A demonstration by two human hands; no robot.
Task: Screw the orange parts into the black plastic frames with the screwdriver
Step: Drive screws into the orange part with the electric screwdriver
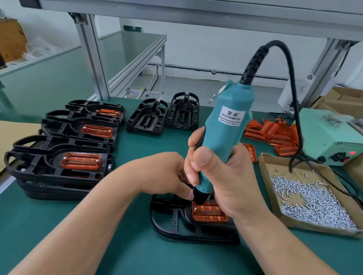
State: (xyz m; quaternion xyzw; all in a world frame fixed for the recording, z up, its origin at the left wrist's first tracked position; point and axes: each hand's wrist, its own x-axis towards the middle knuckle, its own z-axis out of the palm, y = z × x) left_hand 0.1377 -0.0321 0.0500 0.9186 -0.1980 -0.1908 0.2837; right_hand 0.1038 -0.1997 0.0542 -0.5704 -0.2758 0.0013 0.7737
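Progress looks partway: stacked ribbed black plastic frames [48, 148] at left already carry glossy translucent orange parts [81, 161], two bare frames [147, 119] wait behind, and loose orange parts [278, 134] lie heaped at right. The right hand [220, 178] grips a smooth teal electric screwdriver [225, 127], its tip on the orange part [210, 212] seated in the near frame [202, 234]. The left hand [163, 174] curls beside the tip, its hold hidden. Small silvery screws [312, 200] fill a cardboard tray [267, 185].

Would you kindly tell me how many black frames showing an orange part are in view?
4: three top the left stacks, a back frame, a middle frame and a front frame; a fourth frame lies under the screwdriver. Lower frames in those stacks may hide more.
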